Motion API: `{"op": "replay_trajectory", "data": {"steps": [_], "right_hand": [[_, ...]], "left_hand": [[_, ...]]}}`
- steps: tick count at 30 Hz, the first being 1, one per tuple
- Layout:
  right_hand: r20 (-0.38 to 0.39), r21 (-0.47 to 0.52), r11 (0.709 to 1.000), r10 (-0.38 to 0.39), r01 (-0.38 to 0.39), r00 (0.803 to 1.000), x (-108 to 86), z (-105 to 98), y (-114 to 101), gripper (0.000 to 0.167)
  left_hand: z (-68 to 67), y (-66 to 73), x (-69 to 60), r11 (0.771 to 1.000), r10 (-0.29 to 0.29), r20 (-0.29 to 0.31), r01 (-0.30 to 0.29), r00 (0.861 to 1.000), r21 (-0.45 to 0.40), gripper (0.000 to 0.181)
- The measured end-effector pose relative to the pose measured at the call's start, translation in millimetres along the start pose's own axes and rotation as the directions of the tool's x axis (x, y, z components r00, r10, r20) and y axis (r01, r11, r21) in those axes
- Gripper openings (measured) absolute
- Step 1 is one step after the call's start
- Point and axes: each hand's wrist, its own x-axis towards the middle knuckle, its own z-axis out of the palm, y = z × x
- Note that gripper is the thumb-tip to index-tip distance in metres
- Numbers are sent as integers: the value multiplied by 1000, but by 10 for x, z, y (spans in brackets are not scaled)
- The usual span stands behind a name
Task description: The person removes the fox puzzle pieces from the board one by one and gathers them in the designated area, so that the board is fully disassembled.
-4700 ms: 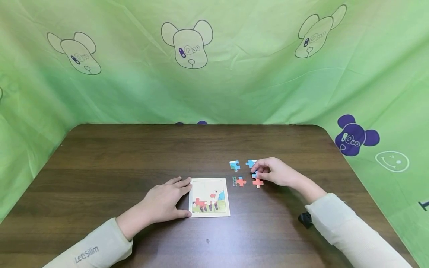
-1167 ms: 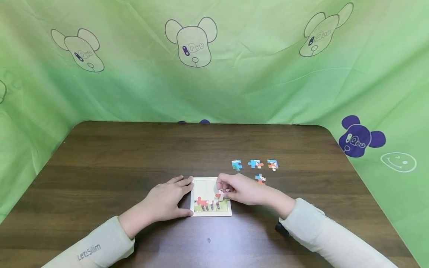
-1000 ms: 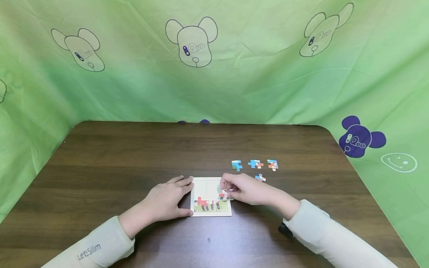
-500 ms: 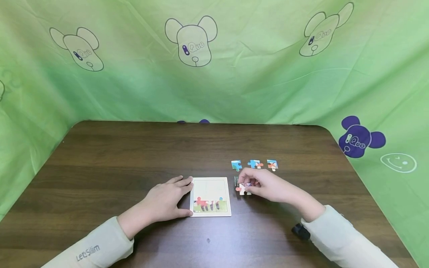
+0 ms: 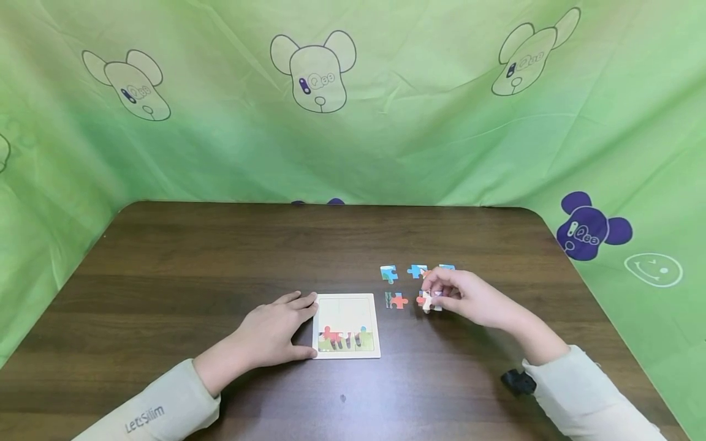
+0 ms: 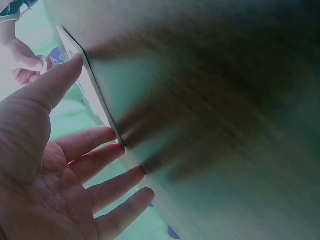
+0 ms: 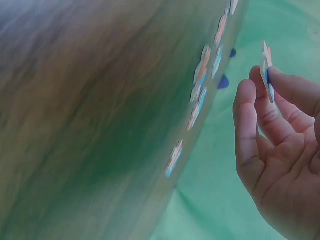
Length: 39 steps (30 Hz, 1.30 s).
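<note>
The left sleeve (image 5: 165,395), at eight o'clock, was pale, with dark lettering (image 5: 144,419); the pale right sleeve (image 5: 592,398), at four o'clock, had a black object (image 5: 518,382) beside its cuff (image 5: 551,373).

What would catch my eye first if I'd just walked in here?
Probably the bright green cloth behind the brown table, printed with big cartoon animal heads. Then the partly filled puzzle tray near the table's middle, with the left hand at its left edge. To its right, the right hand pinches a puzzle piece near some loose pieces.
</note>
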Motion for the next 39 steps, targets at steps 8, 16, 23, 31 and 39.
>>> {"op": "replay_trajectory", "data": {"steps": [8, 16, 23, 31, 39], "right_hand": [[-49, -16, 1000, 23, -24, 999, -76, -136, 115, 16], [-68, -39, 999, 27, -30, 997, -133, -221, 250, 15], [-57, -32, 998, 56, -58, 997, -168, -255, 328, 15], [-19, -53, 991, 124, -125, 992, -165, -276, 384, 17], [8, -74, 984, 165, -164, 986, -156, -286, 418, 17]], "left_hand": [[-5, 10, 2, 1000, 1, -4, -1, 1000, -2, 77], [-1, 8, 5, 1000, 2, -4, -2, 1000, 4, 78], [-11, 10, 0, 1000, -1, 0, 1, 1000, 5, 78], [-23, 17, -9, 1000, 1, 0, -1, 1000, 1, 76], [-28, 19, -5, 1000, 6, -1, -6, 1000, 0, 76]]}}
